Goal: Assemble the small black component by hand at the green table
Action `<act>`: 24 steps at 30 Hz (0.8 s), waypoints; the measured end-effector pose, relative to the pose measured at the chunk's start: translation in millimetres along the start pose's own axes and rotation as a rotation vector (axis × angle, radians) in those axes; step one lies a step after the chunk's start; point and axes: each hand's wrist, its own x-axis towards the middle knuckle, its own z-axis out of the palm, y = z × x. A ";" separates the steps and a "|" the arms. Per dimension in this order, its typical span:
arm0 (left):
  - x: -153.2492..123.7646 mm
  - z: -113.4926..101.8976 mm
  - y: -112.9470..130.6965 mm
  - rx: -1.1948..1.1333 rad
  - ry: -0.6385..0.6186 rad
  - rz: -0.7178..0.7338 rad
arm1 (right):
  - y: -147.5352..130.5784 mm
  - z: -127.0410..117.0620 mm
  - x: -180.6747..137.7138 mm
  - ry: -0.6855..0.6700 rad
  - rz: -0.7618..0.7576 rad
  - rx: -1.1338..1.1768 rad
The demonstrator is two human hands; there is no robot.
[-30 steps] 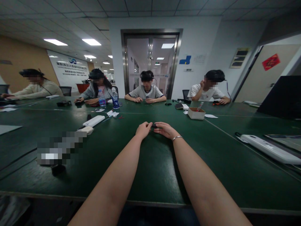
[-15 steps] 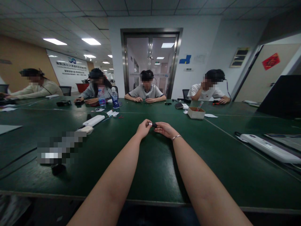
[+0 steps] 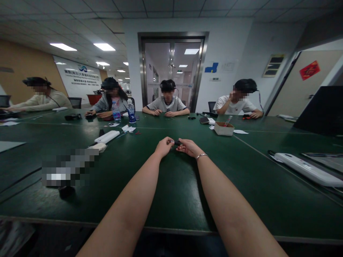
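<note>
Both my arms stretch forward over a dark green table [image 3: 171,192]. My left hand [image 3: 164,146] and my right hand [image 3: 189,147] meet at the middle of the table, fingertips pinched on a small black object [image 3: 177,142] held between them. The object is too small to name; a bit of it shows between the fingertips. A thin bracelet [image 3: 201,155] sits on my right wrist.
A white power strip [image 3: 302,167] lies at the right, another [image 3: 106,137] at the left with a beige item. A small cardboard box [image 3: 223,128], two water bottles [image 3: 130,111] and phones stand further off. Several people sit along the far side. A dark laptop lid [image 3: 321,109] is far right.
The small object was drawn slightly apart half a second ago, showing a pale metal end by my left fingers; now the hands have closed together on it again. Arms barely moved.
</note>
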 end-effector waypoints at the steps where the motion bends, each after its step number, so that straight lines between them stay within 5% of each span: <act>1: -0.4 -0.6 0.4 0.030 0.001 -0.005 | 0.2 -0.8 0.0 -0.013 -0.005 -0.002; 10: -1.2 -8.7 7.0 0.333 0.040 0.009 | -0.5 -2.9 -1.6 -0.093 -0.013 -0.078; 24: 2.4 -9.6 5.4 0.271 0.000 -0.148 | -3.2 0.3 -8.7 -0.148 -0.046 -0.106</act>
